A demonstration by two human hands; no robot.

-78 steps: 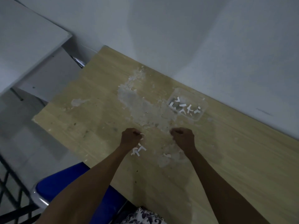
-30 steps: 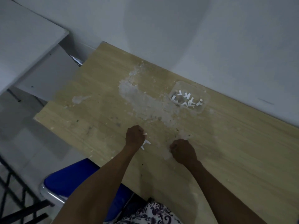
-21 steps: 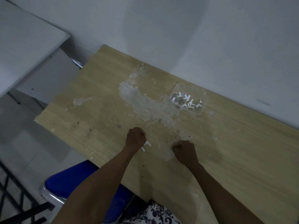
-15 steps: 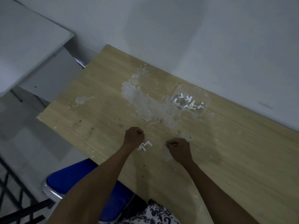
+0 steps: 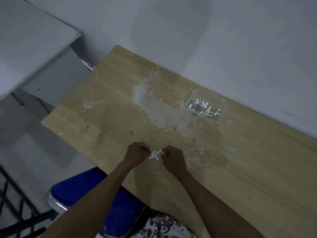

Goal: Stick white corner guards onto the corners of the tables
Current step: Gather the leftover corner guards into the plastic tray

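Just below the middle of the frame, the two hands are now meeting over the wooden desk [image 5: 240,160], where half a second ago they were sitting apart. The left hand [image 5: 135,154] is curling its fingers and pinching one end of a small white corner guard [image 5: 155,154], and the right hand [image 5: 173,159], which was a closed fist holding nothing I could make out, is now closing thumb and fingertips on the other end of the same cluster. Whether one guard or two are lying between the fingers is too small to tell. More white guards are sitting in the clear plastic tray [image 5: 221,115] toward the upper right of the frame, near the wall, beside a pale patch of scraped residue [image 5: 154,107] at the frame's centre. The desk's near left corner [image 5: 45,122], at the left of the frame, is showing no guard, and the hands are well apart from it. To my eye the person is probably peeling a backing or separating pieces, so sticking is not yet begun. A blue chair [image 5: 89,189] is standing at lower left.
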